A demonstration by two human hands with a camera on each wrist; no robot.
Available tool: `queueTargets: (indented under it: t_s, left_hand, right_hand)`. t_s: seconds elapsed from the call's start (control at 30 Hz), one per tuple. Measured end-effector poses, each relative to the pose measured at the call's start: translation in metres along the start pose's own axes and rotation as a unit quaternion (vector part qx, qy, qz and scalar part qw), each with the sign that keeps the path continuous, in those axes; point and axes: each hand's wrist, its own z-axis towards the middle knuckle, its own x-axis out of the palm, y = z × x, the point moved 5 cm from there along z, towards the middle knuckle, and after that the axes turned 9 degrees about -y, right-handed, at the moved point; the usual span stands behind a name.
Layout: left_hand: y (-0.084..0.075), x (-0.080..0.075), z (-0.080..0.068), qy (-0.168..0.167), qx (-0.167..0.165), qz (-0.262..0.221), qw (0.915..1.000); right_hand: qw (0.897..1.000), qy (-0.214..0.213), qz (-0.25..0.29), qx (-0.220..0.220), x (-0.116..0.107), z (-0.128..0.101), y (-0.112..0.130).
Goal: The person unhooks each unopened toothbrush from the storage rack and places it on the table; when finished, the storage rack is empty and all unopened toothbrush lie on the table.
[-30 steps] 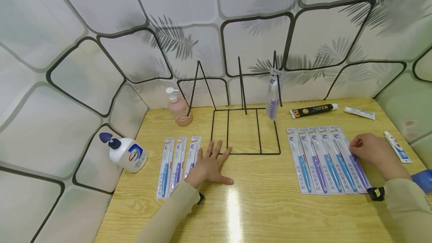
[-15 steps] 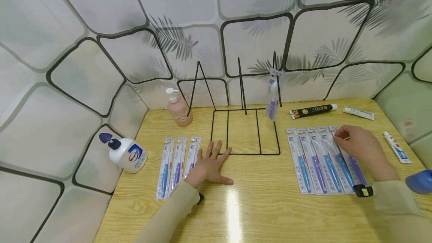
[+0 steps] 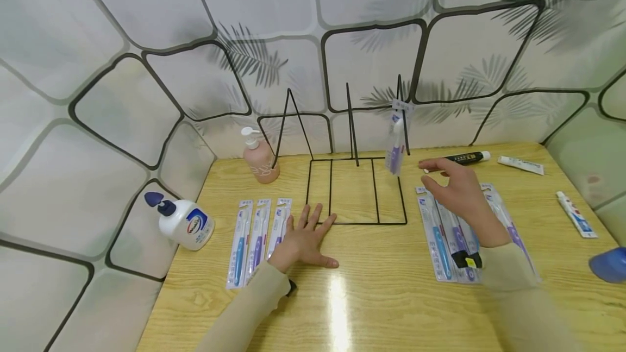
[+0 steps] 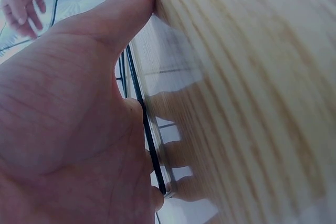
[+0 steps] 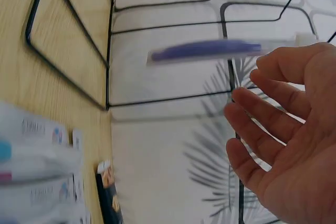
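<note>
1. The hanging toothbrush pack (image 3: 395, 143) is what I watch: a clear blister with a white card top and a purple-handled brush inside, dangling from the rightmost upright of the black wire rack (image 3: 356, 189), just ahead and left of my right hand (image 3: 457, 192).
2. My right hand hovers above the counter (image 3: 381, 287) with fingers spread and relaxed, holding nothing. The right wrist view shows the open palm and the pack (image 5: 210, 51) beyond the fingertips, apart from them.
3. Under that hand lies a row of packed toothbrushes (image 3: 440, 232), blue and purple handles, flat on the counter.
4. My left hand (image 3: 303, 238) lies flat, fingers straight and splayed, fingertips at the rack's front wire. The left wrist view shows the palm pressed to the wood.
5. Just left of my left hand lie three more packs (image 3: 256, 238).
6. Beyond the right hand lies a black toothpaste tube (image 3: 464, 157).
</note>
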Motion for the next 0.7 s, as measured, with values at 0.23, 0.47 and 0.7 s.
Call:
queueTargets:
  t_s: [0.23, 0.47, 0.7]
  left_hand:
    - [0.0, 0.0, 0.0, 0.0, -0.001, -0.003, 1.0]
    - [0.0, -0.001, -0.001, 0.001, 0.001, -0.002, 1.0]
    - [0.0, -0.001, -0.001, 0.0, 0.001, -0.006, 1.0]
  right_hand:
    - [0.999, 0.009, 0.046, -0.009, 0.021, 0.011, 0.018]
    - [0.998, 0.01, 0.047, -0.028, 0.036, 0.021, 0.029]
    - [0.999, 0.004, 0.033, -0.02, 0.039, 0.025, 0.033]
